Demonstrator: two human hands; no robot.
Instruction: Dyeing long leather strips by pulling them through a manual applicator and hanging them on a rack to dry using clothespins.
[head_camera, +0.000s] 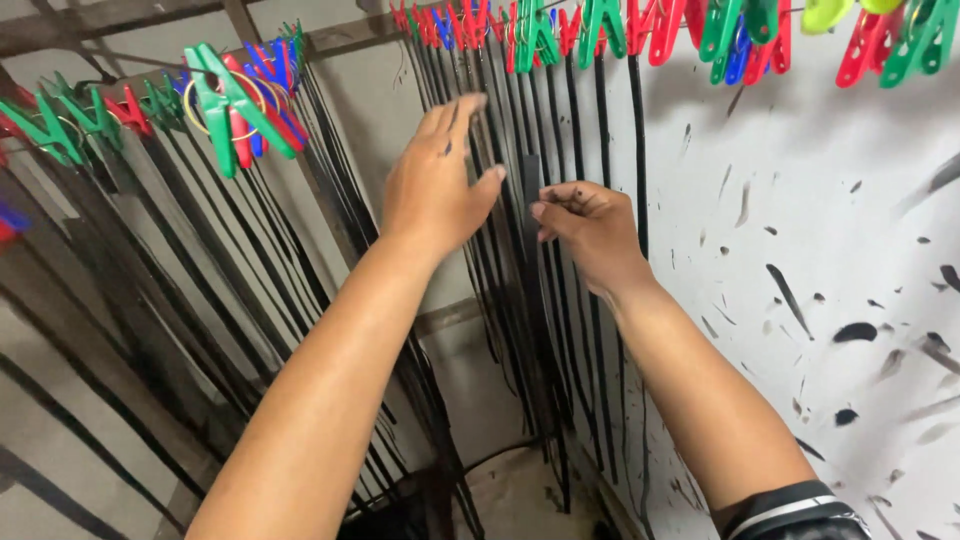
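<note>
Two hands work among long black strips hanging from a row of coloured plastic clothes pegs (600, 30) in the head view. The left hand (435, 185) is raised below that row, its fingers spread and loose, gripping nothing; its fingertips lie against the hanging black strips (480, 150) and its thumb points toward the other hand. The right hand (590, 225) sits just beside it, lower under the same row, with the fingers curled in and the thumb and forefinger pinched on one wider black strip (530, 190), which hangs straight down from the pegs between the two hands. Black smudges mark the fingers of both hands. The strips run down from the pegs in a close curtain toward the floor, where their ends gather in a dark tangle. Right of the peg row stands a white wall (830, 250) spattered with black streaks and blots. Left of the row, well apart from it, a second cluster of green, red and blue pegs (225, 100) holds another fan of black strips (180, 260), slanting down in front of a grey wall with a wooden frame. A dark sleeve with a white stripe (790, 510) shows on the right arm.
</note>
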